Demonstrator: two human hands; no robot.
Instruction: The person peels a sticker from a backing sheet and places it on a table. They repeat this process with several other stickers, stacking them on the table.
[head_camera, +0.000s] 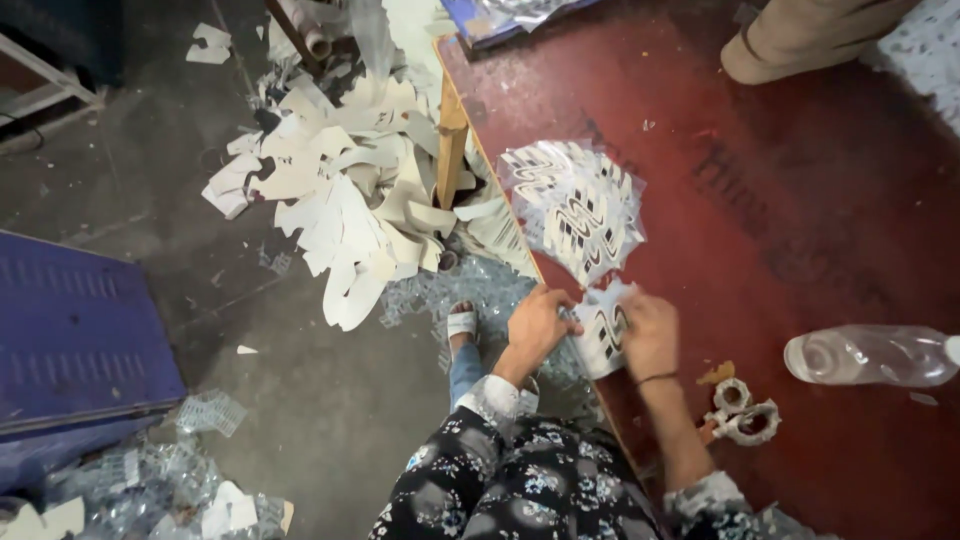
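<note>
Left hand: the left hand (538, 322) is curled at the edge of the worktop (800, 220), fingers pinched on the left side of a small patterned sheet (603, 335).
Right hand: the right hand (650, 335) is closed on the same sheet from the other side, a thin band around its wrist — both hands grip it between them.
Patterned sheet: white with dark curved shapes, it is held just over the near edge of the dark red worktop, partly hidden by the fingers.
Stack beyond the hands: a bigger clear-wrapped bundle of patterned sheets (575, 205) lies on the worktop just past the fingertips, close to the held piece.
Right of the right hand: two small white tape rings (745, 410) sit near the forearm, and further out a clear plastic bottle (870, 355) lies on its side.
Left of the left hand: down on the grey floor (330, 400), a heap of off-white cut scraps (340, 200) — well apart from the hands.
Below the left hand: a foot in a white sandal (461, 322) rests on the floor.
</note>
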